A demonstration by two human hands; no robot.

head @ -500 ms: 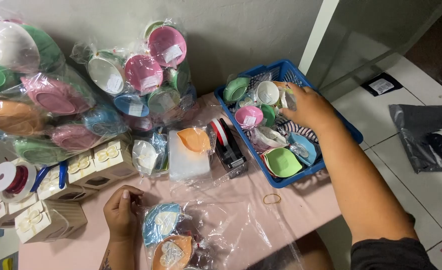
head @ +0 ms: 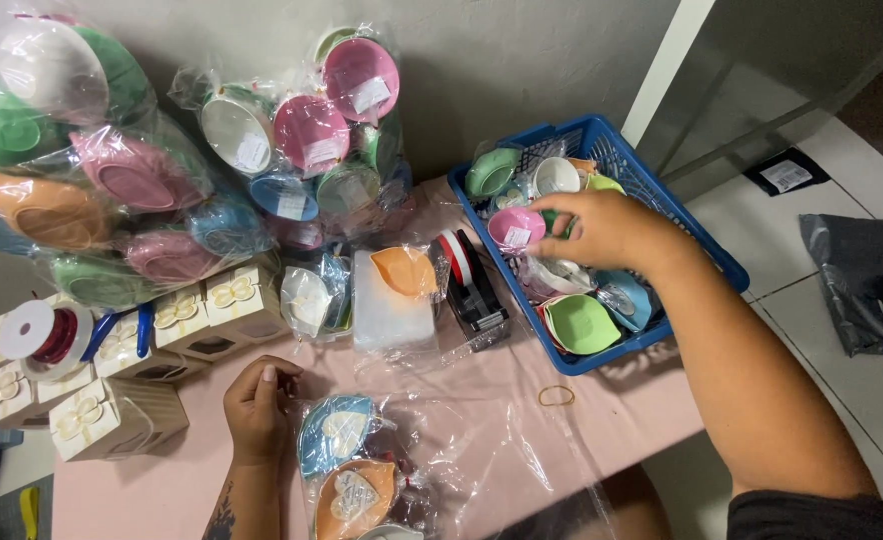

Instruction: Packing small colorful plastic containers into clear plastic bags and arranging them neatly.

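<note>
Right hand reaches into the blue basket at two o'clock, fingers curled loosely over small coloured bowls, beside a pink bowl; whether it grips anything cannot be told. Left hand, at seven o'clock on the pink bench, pinches the clear plastic bag holding a blue bowl and an orange one.

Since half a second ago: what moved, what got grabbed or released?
The right hand shifted left within the blue basket, fingers now at the pink bowl; whether they grip anything I cannot tell. The left hand stayed at the clear bag. Tape dispenser and rubber band unchanged.
</note>
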